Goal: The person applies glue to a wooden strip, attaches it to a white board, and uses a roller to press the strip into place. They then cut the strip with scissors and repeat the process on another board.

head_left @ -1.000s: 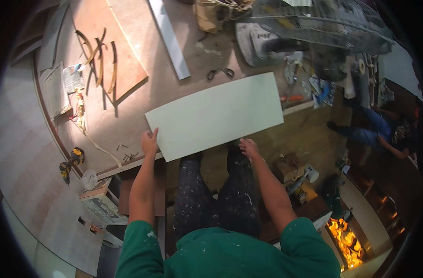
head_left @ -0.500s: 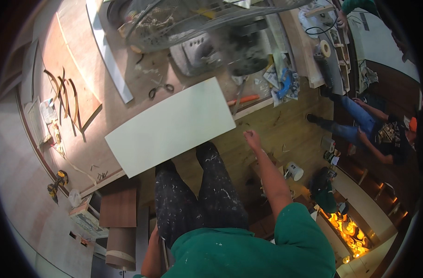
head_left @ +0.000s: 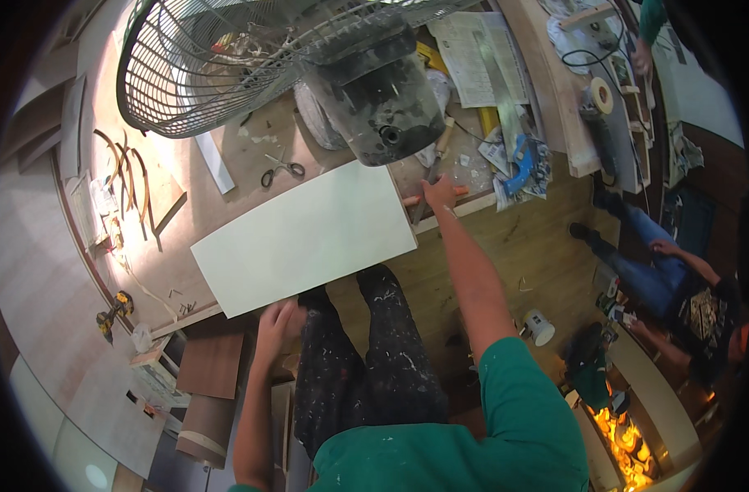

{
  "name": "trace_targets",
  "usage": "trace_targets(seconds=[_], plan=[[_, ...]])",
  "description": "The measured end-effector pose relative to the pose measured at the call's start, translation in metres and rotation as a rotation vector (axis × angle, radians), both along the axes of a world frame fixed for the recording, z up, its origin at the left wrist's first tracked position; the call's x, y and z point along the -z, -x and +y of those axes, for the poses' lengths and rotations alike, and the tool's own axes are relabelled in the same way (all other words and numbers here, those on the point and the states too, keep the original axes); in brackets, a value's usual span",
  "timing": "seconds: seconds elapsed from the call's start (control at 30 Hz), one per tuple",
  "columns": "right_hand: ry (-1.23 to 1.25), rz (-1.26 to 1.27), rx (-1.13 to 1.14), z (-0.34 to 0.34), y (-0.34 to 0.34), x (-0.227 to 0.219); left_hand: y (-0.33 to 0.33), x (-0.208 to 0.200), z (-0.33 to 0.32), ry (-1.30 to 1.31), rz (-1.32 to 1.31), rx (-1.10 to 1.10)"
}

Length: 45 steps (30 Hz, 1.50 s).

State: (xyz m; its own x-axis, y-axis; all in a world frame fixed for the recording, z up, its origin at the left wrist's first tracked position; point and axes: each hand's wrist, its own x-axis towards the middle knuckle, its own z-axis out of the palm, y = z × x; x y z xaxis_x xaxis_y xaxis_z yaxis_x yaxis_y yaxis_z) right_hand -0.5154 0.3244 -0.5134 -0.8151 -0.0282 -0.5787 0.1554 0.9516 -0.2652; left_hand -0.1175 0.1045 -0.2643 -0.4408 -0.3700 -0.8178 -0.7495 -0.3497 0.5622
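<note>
A pale, nearly white board (head_left: 309, 238) with one curved long edge lies at a slant on the workbench, its near edge over the bench's front. Beyond its right end, my right hand (head_left: 441, 193) is down on the bench with curled fingers. Under and beside it are a flat file with a wooden handle (head_left: 445, 138) and an orange-handled tool (head_left: 460, 191). Which of these the fingers hold is hidden. My left hand (head_left: 277, 325) hangs just below the board's near left edge, slightly blurred, with loose fingers and nothing in it.
A dusty fan (head_left: 374, 98) stands over the bench's far side. Scissors (head_left: 282, 170) lie beyond the board, dark curved strips (head_left: 128, 176) farther left. A cordless drill (head_left: 114, 313) is at far left. A person (head_left: 678, 287) sits at right; another hand (head_left: 642, 59) shows at top right.
My right hand has reached forward onto the tools at the board's right end. My left hand has risen from beside my leg to near the board. The view has shifted, showing more of the fan.
</note>
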Motion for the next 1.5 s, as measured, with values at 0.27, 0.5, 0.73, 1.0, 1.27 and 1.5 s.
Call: trace_targets(seconds=[0.27,0.5,0.73,1.0,1.27,1.5], plan=[[0.338,0.055,-0.119,0.047,0.025,-0.006,0.148,0.192,-0.109,0.928,0.105,0.943],[0.489,-0.42,0.041,0.084,-0.019,-0.114,0.163,0.219,-0.09,0.729,-0.018,0.835],[0.422,-0.433,0.038,0.071,-0.107,-0.075,0.182,0.213,-0.089,0.725,-0.163,0.921],[0.441,-0.335,-0.01,0.054,-0.128,-0.066,0.182,0.213,-0.089,0.664,-0.206,0.971],[0.409,-0.102,-0.262,0.052,-0.082,-0.101,0.112,0.221,-0.03,0.835,-0.063,0.85],[0.089,0.182,-0.347,0.056,-0.026,-0.059,0.004,0.186,0.031,0.779,-0.041,0.787]])
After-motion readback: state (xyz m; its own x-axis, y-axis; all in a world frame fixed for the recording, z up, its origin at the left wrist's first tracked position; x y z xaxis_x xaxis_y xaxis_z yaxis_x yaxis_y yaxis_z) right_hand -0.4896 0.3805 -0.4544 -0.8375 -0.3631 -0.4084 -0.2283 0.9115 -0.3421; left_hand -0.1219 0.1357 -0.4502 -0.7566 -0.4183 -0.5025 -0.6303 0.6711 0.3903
